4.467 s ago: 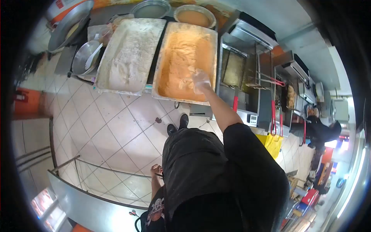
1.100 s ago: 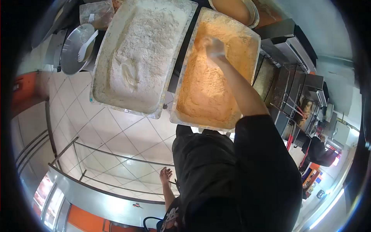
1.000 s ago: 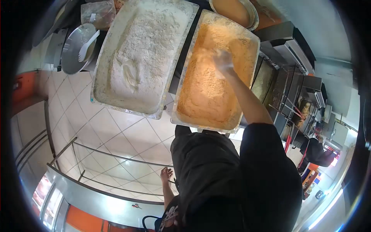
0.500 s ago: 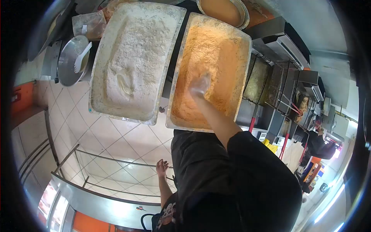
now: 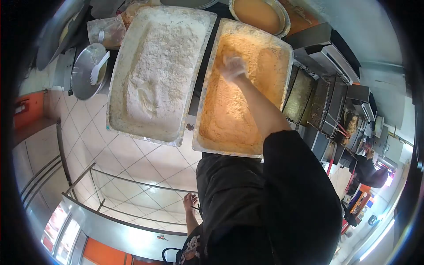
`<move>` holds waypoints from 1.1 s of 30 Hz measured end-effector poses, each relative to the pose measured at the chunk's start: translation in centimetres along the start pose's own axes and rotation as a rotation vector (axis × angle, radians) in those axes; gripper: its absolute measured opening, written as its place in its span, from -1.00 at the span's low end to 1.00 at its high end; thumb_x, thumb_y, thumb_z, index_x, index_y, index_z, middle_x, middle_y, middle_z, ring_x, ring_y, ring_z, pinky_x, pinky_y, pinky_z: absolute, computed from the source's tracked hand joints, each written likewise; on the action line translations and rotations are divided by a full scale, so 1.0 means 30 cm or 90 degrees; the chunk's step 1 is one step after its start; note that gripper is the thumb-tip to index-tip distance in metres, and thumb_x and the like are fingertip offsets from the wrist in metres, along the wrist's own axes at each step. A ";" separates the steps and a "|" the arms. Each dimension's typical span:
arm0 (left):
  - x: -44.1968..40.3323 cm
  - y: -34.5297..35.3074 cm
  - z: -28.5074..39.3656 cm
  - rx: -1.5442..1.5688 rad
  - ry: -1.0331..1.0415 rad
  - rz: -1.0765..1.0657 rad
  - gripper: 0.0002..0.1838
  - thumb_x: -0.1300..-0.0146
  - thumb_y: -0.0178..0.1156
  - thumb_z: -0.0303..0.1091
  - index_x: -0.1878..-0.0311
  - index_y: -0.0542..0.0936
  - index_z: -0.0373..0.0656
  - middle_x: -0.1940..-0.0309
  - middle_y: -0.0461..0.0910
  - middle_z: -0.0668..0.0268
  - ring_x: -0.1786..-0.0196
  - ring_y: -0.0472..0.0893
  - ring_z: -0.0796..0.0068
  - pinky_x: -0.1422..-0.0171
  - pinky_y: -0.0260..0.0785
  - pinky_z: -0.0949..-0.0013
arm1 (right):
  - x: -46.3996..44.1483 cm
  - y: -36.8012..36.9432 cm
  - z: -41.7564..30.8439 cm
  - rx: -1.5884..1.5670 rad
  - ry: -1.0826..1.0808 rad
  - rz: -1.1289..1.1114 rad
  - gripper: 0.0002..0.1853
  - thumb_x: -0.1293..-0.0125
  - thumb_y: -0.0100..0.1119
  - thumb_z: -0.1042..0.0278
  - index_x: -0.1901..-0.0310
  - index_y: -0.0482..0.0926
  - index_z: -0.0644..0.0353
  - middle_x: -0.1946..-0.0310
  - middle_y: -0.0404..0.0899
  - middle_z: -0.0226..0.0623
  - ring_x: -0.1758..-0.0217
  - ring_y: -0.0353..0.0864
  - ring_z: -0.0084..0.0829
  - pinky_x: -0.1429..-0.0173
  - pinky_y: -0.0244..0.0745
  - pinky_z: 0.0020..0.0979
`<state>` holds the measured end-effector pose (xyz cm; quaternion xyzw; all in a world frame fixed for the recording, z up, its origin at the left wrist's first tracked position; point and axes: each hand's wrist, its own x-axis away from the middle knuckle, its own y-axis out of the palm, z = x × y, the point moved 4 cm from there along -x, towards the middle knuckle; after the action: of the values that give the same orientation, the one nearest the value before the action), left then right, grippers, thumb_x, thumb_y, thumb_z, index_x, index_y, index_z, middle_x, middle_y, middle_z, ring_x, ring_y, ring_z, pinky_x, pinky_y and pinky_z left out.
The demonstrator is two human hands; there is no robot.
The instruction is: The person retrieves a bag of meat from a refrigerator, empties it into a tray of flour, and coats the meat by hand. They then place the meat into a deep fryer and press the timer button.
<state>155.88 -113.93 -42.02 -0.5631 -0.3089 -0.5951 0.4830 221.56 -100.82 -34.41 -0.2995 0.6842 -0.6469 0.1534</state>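
My right hand [image 5: 234, 68], whitish as if under a thin glove or flour, reaches into the far part of a tray [image 5: 209, 148] of orange breading flour [image 5: 229, 106]. Its fingers are blurred and partly sunk in the flour, so whether they hold anything is hidden. My left hand [image 5: 190, 201] hangs low by my side over the tiled floor, fingers loosely apart, holding nothing. Left of the orange tray, a second tray [image 5: 115, 101] holds white flour [image 5: 163, 57]. A pale, flour-coated piece [image 5: 146, 100] lies in it.
A steel bowl [image 5: 78, 81] with a white slotted spoon [image 5: 100, 68] stands at far left, near a plastic bag [image 5: 107, 32]. Behind the orange tray is a bowl of orange liquid [image 5: 258, 15]. Fryers with wire baskets [image 5: 321, 99] line the right. Another person [image 5: 369, 170] stands further right.
My right hand has moved away from me, toward the far end of the orange flour. My left hand still hangs down. The whole view has shifted slightly.
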 end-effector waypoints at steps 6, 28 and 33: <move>-0.086 0.041 0.104 -0.041 0.071 -0.032 -0.75 -0.20 -0.03 -0.25 0.09 0.37 -0.11 0.38 0.51 0.20 0.43 0.52 0.42 0.42 0.37 0.44 | 0.239 -0.032 -0.008 0.083 -0.192 -0.054 -0.39 -0.10 -0.08 -0.05 -0.13 0.21 0.15 -0.16 0.12 -0.07 -0.20 0.13 -0.06 -0.20 0.02 -0.05; -0.013 0.012 0.063 0.041 0.144 -0.046 -0.72 -0.19 -0.01 -0.25 0.07 0.36 -0.15 0.39 0.50 0.22 0.42 0.50 0.48 0.37 0.34 0.46 | -0.002 0.008 -0.090 0.254 -0.253 -0.207 -0.59 -0.07 -0.09 0.17 0.04 0.43 0.10 -0.01 0.34 -0.10 -0.04 0.35 -0.14 -0.02 0.27 -0.15; -0.071 -0.008 -0.012 0.005 0.028 -0.030 -0.72 -0.17 -0.03 -0.23 0.09 0.36 -0.14 0.40 0.49 0.22 0.45 0.49 0.46 0.38 0.34 0.45 | 0.304 -0.038 -0.068 0.168 -0.252 -0.165 -0.54 -0.02 0.05 0.14 0.00 0.40 0.06 0.01 0.30 -0.08 -0.06 0.30 -0.13 -0.01 0.29 -0.17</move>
<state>155.31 -113.71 -44.11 -0.5403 -0.3140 -0.6173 0.4779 213.54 -104.73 -31.43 -0.4826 0.5066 -0.6736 0.2382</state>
